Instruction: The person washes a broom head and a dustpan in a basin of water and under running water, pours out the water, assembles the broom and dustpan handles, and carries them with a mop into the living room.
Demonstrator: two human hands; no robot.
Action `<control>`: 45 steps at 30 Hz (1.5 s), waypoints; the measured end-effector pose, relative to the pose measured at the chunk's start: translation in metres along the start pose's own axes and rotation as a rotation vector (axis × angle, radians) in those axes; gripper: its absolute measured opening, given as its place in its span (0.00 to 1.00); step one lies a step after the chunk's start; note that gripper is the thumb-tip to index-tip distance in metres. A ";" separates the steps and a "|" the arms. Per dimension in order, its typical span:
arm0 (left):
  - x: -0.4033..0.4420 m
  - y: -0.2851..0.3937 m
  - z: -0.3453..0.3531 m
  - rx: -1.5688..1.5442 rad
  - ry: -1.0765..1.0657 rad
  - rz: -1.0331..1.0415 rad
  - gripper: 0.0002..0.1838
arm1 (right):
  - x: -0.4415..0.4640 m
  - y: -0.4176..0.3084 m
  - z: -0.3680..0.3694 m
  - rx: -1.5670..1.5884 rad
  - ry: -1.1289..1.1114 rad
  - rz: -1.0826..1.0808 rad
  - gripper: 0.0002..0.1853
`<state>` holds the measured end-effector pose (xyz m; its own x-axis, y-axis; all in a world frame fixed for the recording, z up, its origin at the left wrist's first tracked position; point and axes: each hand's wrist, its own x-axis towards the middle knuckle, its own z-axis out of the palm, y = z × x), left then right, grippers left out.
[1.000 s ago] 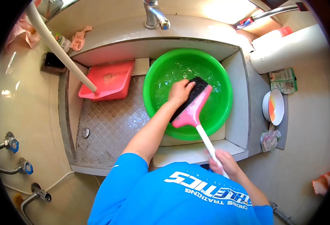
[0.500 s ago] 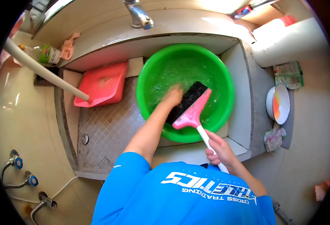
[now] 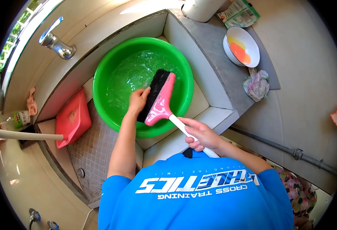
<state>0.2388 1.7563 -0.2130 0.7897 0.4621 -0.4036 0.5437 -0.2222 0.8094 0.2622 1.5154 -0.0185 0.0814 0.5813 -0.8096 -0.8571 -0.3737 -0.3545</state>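
Head view. Writing first: blue T-shirt [image 3: 195,203] on the wearer, print upside down from here. Large white word ends in "HLETICS", its opening letters hard to make out; under it "CROSS TRAINING"; in thin small letters "BEYOND THE LIMIT". Green-and-white packet [image 3: 238,14] on the ledge at top right carries print and a barcode, too small to read. Bottle [image 3: 22,119] at far left has a green-and-white label, not legible.

Broom: pink plastic head [image 3: 161,102], flared, glossy; dense black bristles [image 3: 153,86], wet-looking and clumped; white handle [image 3: 179,125] running down toward the shirt. Head and bristles lie tilted over the green basin [image 3: 96,86], which holds clear, rippled water [image 3: 126,74] and sits in the tiled sink [image 3: 191,53].

Left hand [image 3: 138,101]: fingertips against the bristle edge, above the water; cannot tell whether they pinch. Right hand [image 3: 199,135]: fingers curled round the handle, thumb along it.

Nearby: red dustpan [image 3: 73,120] left of the basin; white bowl [image 3: 249,40], orange and yellow inside, beside a crumpled plastic bag [image 3: 256,85].
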 end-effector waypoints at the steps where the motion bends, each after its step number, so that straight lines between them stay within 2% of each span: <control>1: 0.002 -0.009 -0.003 0.002 -0.001 -0.001 0.22 | 0.002 0.002 0.000 -0.007 -0.009 -0.010 0.23; 3: 0.007 -0.020 -0.009 0.025 0.186 0.008 0.20 | 0.000 0.004 0.001 -0.008 0.015 -0.013 0.23; 4: 0.008 -0.025 -0.016 -0.140 0.117 -0.136 0.21 | 0.003 0.003 0.003 -0.020 0.026 -0.012 0.23; 8: -0.015 -0.003 -0.032 -0.120 -0.040 -0.097 0.29 | 0.012 0.004 -0.005 0.087 -0.030 -0.003 0.24; 10: -0.026 0.009 -0.037 -0.015 -0.229 -0.169 0.32 | 0.011 0.000 0.000 0.069 -0.003 0.029 0.24; 13: -0.030 0.001 -0.030 0.007 -0.181 -0.137 0.29 | 0.013 0.000 -0.001 0.020 0.009 0.017 0.23; 15: -0.033 -0.004 -0.025 -0.034 -0.041 -0.021 0.23 | 0.018 0.005 -0.002 -0.060 0.058 -0.030 0.23; 16: -0.032 -0.005 -0.022 -0.044 -0.027 -0.026 0.23 | 0.021 0.004 -0.003 -0.132 0.102 -0.081 0.23; 18: -0.034 -0.008 -0.012 0.012 0.212 0.029 0.19 | 0.024 -0.006 -0.006 -0.137 0.086 -0.028 0.23; 20: -0.027 -0.020 -0.008 0.004 0.286 0.018 0.17 | 0.029 -0.019 -0.010 -0.143 0.051 0.025 0.24; 22: -0.017 -0.035 -0.007 -0.589 0.506 -0.225 0.16 | 0.031 -0.026 -0.013 -0.268 0.087 -0.021 0.23; 23: -0.012 -0.049 -0.010 -0.250 0.678 -0.168 0.20 | 0.035 -0.029 -0.017 -0.285 0.076 -0.025 0.23; 24: -0.011 -0.046 -0.008 -0.249 0.693 -0.175 0.20 | 0.040 -0.031 -0.020 -0.295 0.064 -0.019 0.23; 26: -0.011 -0.026 0.006 0.209 0.432 -0.136 0.23 | 0.047 -0.034 -0.025 -0.378 0.066 -0.033 0.23; 27: -0.017 -0.004 0.002 -0.031 0.218 -0.157 0.26 | 0.048 -0.038 -0.024 -0.390 0.062 -0.024 0.24; 28: -0.017 -0.007 0.001 0.014 0.172 0.003 0.22 | 0.046 -0.042 -0.023 -0.396 0.056 -0.018 0.24; 30: -0.016 -0.018 -0.012 -0.250 0.260 -0.160 0.19 | 0.040 -0.047 -0.022 -0.308 0.052 -0.012 0.24; 32: -0.007 -0.042 -0.009 -0.350 0.378 -0.291 0.15 | 0.036 -0.051 -0.027 -0.330 0.043 -0.015 0.24; 34: -0.023 -0.008 -0.033 -0.497 0.097 -0.455 0.13 | 0.032 -0.052 -0.031 -0.320 0.046 -0.031 0.24; 35: -0.029 0.002 -0.038 -0.502 0.100 -0.462 0.13 | 0.032 -0.052 -0.033 -0.315 0.049 -0.029 0.25; 37: -0.037 0.011 -0.041 -0.566 -0.095 -0.462 0.12 | 0.032 -0.052 -0.036 -0.306 0.047 -0.028 0.25; 38: -0.035 0.003 -0.039 -0.566 -0.098 -0.466 0.12 | 0.032 -0.051 -0.037 -0.289 0.050 -0.035 0.25; 40: -0.035 -0.008 -0.039 -0.713 0.027 -0.316 0.12 | 0.031 -0.051 -0.035 -0.280 0.055 -0.031 0.25; 42: -0.036 -0.011 -0.035 -0.749 0.067 -0.297 0.13 | 0.028 -0.050 -0.032 -0.272 0.058 -0.031 0.25; 44: -0.036 -0.007 -0.031 -0.669 0.094 -0.193 0.16 | 0.027 -0.049 -0.030 -0.350 0.058 -0.041 0.25; 45: -0.036 -0.002 -0.030 -0.503 0.088 -0.210 0.18 | 0.025 -0.048 -0.028 -0.349 0.058 -0.044 0.25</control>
<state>0.2002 1.7658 -0.1874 0.6406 0.5272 -0.5582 0.4669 0.3097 0.8283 0.3201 1.5277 -0.0351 0.1516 0.5636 -0.8120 -0.6278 -0.5796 -0.5195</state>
